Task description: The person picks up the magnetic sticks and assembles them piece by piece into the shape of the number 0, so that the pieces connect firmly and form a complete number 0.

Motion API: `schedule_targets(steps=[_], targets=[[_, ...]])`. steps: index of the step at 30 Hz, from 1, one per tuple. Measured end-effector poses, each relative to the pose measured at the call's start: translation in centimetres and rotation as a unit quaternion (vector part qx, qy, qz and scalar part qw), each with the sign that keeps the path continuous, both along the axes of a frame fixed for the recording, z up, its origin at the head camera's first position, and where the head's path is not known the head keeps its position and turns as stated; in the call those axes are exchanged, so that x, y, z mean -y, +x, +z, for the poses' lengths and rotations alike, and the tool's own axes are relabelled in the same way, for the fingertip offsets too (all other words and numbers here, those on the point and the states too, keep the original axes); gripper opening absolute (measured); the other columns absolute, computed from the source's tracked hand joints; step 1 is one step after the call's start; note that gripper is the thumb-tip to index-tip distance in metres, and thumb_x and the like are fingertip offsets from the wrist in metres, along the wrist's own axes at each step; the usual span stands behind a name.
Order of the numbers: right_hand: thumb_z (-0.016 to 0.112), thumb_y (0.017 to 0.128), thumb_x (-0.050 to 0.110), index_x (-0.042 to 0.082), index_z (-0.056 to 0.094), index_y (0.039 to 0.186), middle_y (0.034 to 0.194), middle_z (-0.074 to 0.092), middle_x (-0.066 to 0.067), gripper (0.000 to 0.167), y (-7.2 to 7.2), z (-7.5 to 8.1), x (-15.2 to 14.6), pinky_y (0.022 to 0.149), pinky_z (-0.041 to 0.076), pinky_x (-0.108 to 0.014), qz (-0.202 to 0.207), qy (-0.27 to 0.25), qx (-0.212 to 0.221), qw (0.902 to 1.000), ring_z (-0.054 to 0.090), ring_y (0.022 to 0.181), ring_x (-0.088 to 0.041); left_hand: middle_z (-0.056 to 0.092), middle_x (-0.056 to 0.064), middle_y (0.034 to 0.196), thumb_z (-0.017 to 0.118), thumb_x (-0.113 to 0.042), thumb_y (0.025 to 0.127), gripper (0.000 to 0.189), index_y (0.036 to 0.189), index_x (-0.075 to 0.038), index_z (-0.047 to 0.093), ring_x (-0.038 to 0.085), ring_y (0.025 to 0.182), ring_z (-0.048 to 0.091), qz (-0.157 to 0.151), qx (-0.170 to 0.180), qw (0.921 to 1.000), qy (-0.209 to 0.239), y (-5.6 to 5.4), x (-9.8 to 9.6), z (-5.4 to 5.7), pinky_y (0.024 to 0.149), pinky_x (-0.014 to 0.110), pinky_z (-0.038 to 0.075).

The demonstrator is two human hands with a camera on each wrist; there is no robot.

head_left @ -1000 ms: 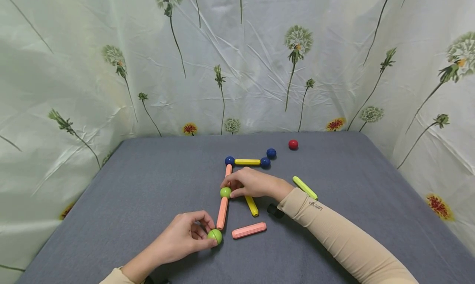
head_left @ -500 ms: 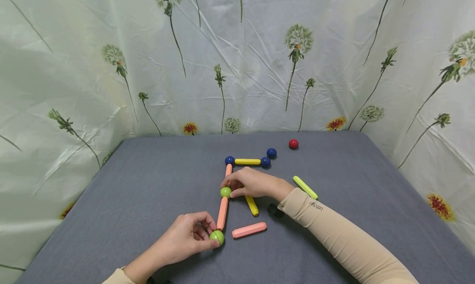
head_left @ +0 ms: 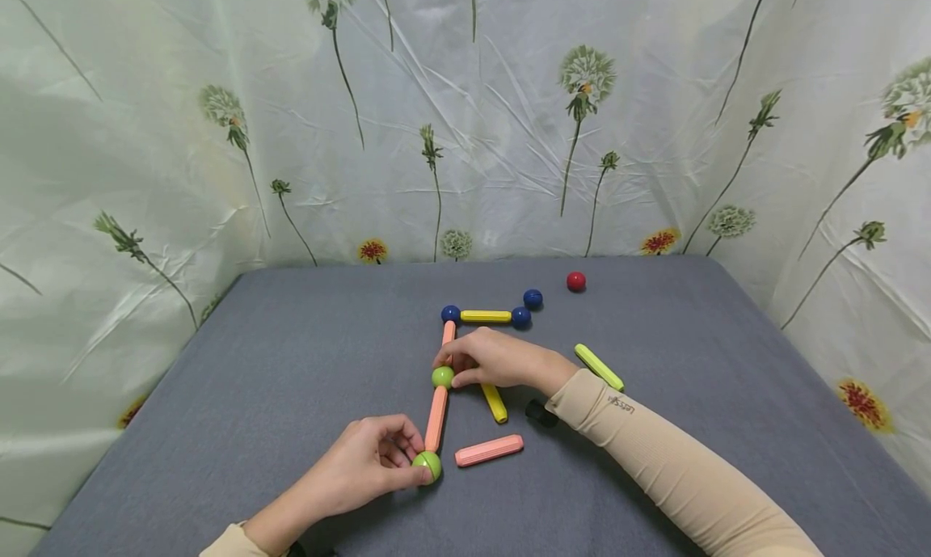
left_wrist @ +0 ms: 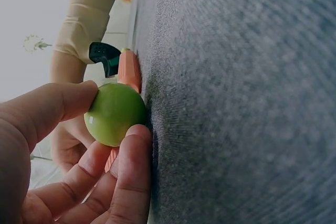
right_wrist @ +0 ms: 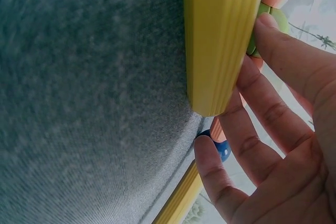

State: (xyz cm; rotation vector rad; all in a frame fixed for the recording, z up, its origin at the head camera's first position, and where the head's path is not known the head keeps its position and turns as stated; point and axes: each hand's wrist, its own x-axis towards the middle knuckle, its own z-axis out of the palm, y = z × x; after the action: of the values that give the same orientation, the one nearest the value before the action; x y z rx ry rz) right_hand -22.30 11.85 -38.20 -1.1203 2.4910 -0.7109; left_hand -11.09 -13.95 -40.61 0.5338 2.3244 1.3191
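Observation:
My left hand (head_left: 367, 466) pinches a green ball (head_left: 427, 465) between thumb and fingertips, right at the near end of a pink rod (head_left: 436, 419). At that rod's far end, a second green ball (head_left: 442, 377) is between the thumb and fingers of my right hand (head_left: 498, 359). Another pink rod (head_left: 449, 332), partly hidden by the right fingers, runs on to a blue ball (head_left: 451, 314). From there a yellow rod (head_left: 486, 317) leads right to another blue ball (head_left: 520, 318). In the right wrist view, a loose yellow rod (right_wrist: 220, 45) lies close before the fingers.
A loose pink rod (head_left: 490, 450) lies right of the left hand. Beyond the right forearm is a lime rod (head_left: 599, 367). Farther back sit a loose blue ball (head_left: 533, 299) and a red ball (head_left: 576, 281). A flowered curtain (head_left: 509, 137) hangs behind the grey table (head_left: 327, 322).
My left hand has shifted slightly right, bringing its green ball against the near end of the pink rod. The right hand has kept its hold on the other green ball.

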Motion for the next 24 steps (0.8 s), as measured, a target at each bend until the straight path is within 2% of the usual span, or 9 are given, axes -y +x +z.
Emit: schedule_targets(steps=[8, 17, 24], targets=[[0.074, 0.103, 0.018, 0.019, 0.073, 0.132, 0.109, 0.076, 0.002, 0.029, -0.1, -0.1, -0.1, 0.086, 0.055, -0.024, 0.008, 0.001, -0.011, 0.9999, 0.065, 0.092, -0.004, 0.069, 0.002, 0.09, 0.091, -0.022, 0.087, 0.027, 0.1, -0.009, 0.071, 0.01, 0.074, 0.066, -0.006, -0.011, 0.9999, 0.006, 0.1, 0.1, -0.1, 0.061, 0.024, 0.054], [0.074, 0.104, 0.019, 0.019, 0.072, 0.134, 0.108, 0.076, 0.002, 0.031, -0.1, -0.3, -0.2, 0.085, 0.054, -0.023, 0.011, -0.004, -0.006, 0.9999, 0.066, 0.092, -0.003, 0.069, -0.001, 0.09, 0.086, -0.027, 0.094, 0.025, 0.104, -0.014, 0.067, 0.006, 0.076, 0.066, -0.045, -0.032, 0.9985, 0.007, 0.1, 0.1, -0.2, 0.065, 0.024, 0.055], [0.074, 0.104, 0.021, 0.019, 0.069, 0.138, 0.103, 0.077, 0.005, 0.034, 0.5, 0.4, -1.1, 0.092, 0.058, -0.032, 0.002, -0.01, -0.007, 0.9999, 0.071, 0.1, -0.007, 0.069, 0.0, 0.095, 0.085, -0.024, 0.095, 0.026, 0.112, -0.016, 0.067, 0.006, 0.078, 0.067, -0.072, -0.03, 0.9967, 0.023, 0.0, 0.2, -0.3, 0.064, 0.025, 0.057]])
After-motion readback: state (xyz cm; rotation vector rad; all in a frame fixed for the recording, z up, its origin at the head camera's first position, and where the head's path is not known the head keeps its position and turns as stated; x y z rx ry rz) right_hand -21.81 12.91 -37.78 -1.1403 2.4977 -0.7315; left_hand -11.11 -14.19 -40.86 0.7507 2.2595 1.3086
